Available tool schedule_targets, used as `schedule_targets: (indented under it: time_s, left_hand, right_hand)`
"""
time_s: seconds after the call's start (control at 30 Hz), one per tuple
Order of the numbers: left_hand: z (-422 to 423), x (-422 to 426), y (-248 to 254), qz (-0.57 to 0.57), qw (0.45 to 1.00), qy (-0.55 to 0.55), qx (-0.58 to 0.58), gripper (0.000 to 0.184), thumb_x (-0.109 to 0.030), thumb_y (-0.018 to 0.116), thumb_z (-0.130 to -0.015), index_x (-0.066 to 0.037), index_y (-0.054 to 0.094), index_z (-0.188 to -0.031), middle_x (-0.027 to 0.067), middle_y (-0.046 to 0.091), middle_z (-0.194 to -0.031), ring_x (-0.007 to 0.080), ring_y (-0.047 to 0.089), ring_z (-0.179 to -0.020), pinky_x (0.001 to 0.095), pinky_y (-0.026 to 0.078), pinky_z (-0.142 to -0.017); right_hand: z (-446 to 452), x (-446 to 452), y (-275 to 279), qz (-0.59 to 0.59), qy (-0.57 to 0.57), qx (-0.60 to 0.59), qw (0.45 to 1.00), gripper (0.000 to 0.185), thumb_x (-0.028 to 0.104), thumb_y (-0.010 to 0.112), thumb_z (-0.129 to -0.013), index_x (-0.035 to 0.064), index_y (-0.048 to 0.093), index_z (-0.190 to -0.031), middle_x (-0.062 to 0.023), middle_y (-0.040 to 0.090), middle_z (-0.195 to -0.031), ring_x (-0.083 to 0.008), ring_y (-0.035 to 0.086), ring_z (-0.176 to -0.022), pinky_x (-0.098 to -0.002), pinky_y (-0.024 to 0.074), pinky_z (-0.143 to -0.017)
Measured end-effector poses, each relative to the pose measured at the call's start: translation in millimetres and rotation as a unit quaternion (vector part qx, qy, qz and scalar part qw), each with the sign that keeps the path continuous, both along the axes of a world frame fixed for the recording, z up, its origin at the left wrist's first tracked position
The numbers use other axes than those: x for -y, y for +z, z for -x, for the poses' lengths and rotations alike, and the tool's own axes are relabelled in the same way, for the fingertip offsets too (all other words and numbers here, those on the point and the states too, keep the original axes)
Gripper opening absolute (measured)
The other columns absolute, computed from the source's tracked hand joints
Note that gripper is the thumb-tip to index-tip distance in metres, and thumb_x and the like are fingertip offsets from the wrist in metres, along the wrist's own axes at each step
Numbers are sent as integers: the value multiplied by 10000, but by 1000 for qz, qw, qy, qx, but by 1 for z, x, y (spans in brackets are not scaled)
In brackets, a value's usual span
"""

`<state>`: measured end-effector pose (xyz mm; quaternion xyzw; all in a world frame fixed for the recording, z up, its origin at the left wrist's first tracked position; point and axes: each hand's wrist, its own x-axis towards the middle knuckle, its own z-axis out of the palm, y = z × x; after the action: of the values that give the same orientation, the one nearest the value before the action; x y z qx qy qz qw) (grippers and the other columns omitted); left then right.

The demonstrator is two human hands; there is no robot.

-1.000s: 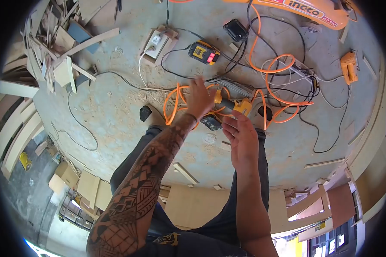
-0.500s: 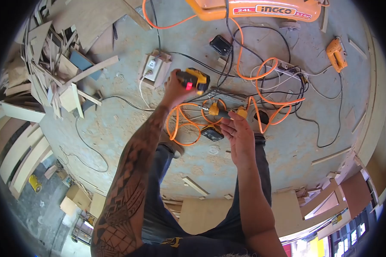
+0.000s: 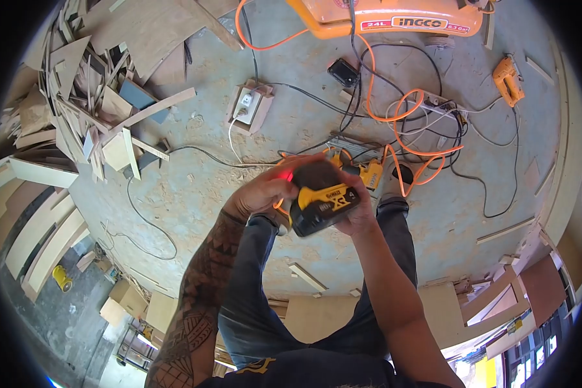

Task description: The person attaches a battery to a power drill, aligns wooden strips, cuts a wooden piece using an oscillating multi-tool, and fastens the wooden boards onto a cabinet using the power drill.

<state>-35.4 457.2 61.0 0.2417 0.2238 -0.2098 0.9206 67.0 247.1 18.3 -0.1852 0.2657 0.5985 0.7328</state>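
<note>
Holding a yellow-and-black battery pack (image 3: 328, 202) together with a dark charger (image 3: 315, 173) in mid-air, above the floor (image 3: 194, 223) and forward of the knees, with both hands closed around the pair; pinching the charger's side between thumb and fingers of the left hand (image 3: 262, 194), right beside a glowing red light (image 3: 287, 174); clasping the opposite end of the battery pack with the right hand (image 3: 361, 216), with some fingers hidden behind it; tilting the battery pack, with lettering on its yellow part turned toward the camera; unable to tell, from this view, full seating of one on the other; wearing blue jeans (image 3: 252, 275), with legs apart over scattered sawdust; having a yellow power tool (image 3: 370, 173) on the floor just beyond the right hand, partly covered; facing, farther out, loops of orange hose (image 3: 427, 155), a power strip (image 3: 440, 103) and a small black device (image 3: 343, 72), and beyond these an orange tank (image 3: 394, 16) marked INGCO; having also a white socket (image 3: 249, 107) with plugs in it, set in a wooden frame, ahead and to the left, near a heap of wood offcuts (image 3: 103, 110), and an orange hand tool (image 3: 508, 81) well off to the right.
</note>
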Motion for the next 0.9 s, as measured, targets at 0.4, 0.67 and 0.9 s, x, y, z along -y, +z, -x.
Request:
schedule_targets:
  time_s: [0.4,0.67,0.9]
  left_hand:
    - [-15,38,-41,-493,800,233,-250,358,-272,528,-1075,14,739,-1121,70,754,-931,138,685,-840,276,551,-817]
    - [8,24,-32,-398,898,140,-127,314,-174,519,-971,41,748,-970,89,734,-855,118,671,-734,259,544,-697]
    - [37,25,-44,-408,872,195,-188,352,-186,505,-970,64,752,-959,119,758,-909,181,689,-790,316,560,-753]
  right_hand:
    - [-7,-2,-11,209,140,72,965,610,485,717,-1010,98,497,-1427,-113,649,-1339,-236,653,-1227,-454,517,-1076]
    - [7,-17,-1,136,250,293,913,607,369,754,-1010,60,526,-1480,-107,613,-1338,-184,582,-1240,-304,469,-1064]
    - [15,-23,-1,94,230,165,954,576,252,766,-995,54,528,-1481,-71,616,-1286,-148,588,-1188,-303,484,-1044]
